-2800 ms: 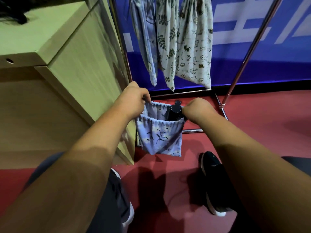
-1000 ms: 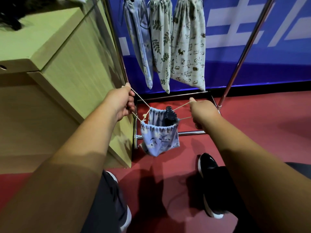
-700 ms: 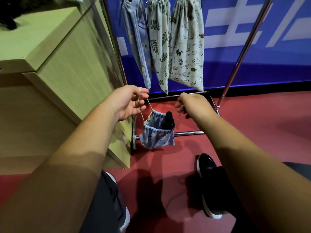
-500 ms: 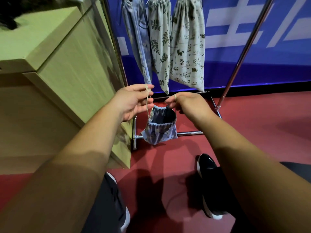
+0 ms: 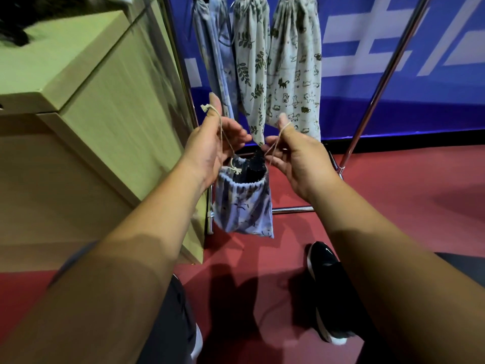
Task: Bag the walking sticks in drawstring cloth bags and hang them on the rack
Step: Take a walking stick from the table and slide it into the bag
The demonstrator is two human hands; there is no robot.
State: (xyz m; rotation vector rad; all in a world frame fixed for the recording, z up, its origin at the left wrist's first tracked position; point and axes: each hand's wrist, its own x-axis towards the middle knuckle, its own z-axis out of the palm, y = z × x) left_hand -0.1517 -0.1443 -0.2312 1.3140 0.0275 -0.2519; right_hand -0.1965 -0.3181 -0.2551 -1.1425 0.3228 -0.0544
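A small blue patterned drawstring bag [image 5: 242,206] hangs between my hands by its beige cords. The black top of a folded walking stick [image 5: 256,164] pokes out of its gathered mouth. My left hand [image 5: 210,151] has one cord looped over its raised forefinger, fingers spread. My right hand [image 5: 296,156] carries the other cord over its forefinger, palm turned inward. Three filled cloth bags [image 5: 294,74] hang from the metal rack [image 5: 372,101] just beyond my hands.
A light wooden cabinet [image 5: 105,114] stands close on the left, its corner near the rack's left post. The rack's lower bar [image 5: 291,210] runs behind the bag. My black shoe [image 5: 330,292] rests on the red floor below. A blue wall banner is behind.
My hands pulled the cords apart, then came together and rose. The bag's mouth is now gathered tighter and the bag hangs higher from cords looped over my forefingers.
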